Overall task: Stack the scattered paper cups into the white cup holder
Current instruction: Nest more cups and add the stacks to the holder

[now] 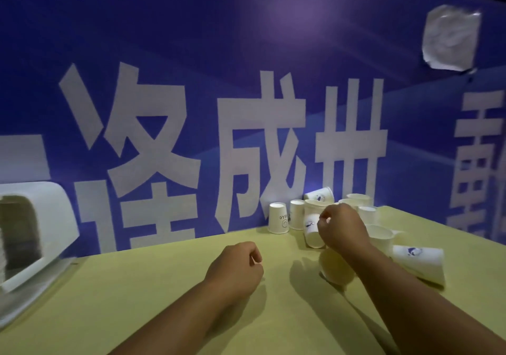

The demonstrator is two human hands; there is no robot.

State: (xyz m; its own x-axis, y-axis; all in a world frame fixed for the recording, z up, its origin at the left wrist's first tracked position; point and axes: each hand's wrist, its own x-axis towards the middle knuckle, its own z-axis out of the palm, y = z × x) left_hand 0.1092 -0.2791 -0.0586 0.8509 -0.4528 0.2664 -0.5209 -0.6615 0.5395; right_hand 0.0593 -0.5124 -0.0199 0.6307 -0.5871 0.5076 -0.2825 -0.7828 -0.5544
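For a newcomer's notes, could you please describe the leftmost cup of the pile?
Follow the yellow table to the blue banner at its far edge, where the paper cups cluster. The leftmost cup stands upside down, beside another inverted cup; only it has open table on its left.

A broad bare stretch of the tabletop point(137, 286) is left open between the white cup holder point(41, 218) at the left edge and the cluster of paper cups point(356, 201) at the right rear. Only the curled left hand point(235, 267) is set in the middle of it. The far side is closed off by the blue banner wall point(191, 53), against which the cluster is crowded. Two upturned cups point(278, 218) are stood at its left flank. The near right approach is blocked by a cup lying on its side point(419, 264) and crossed by the right forearm point(410, 300). The gripped cup point(312, 226) is held by the right hand point(339, 226) inside the cluster.
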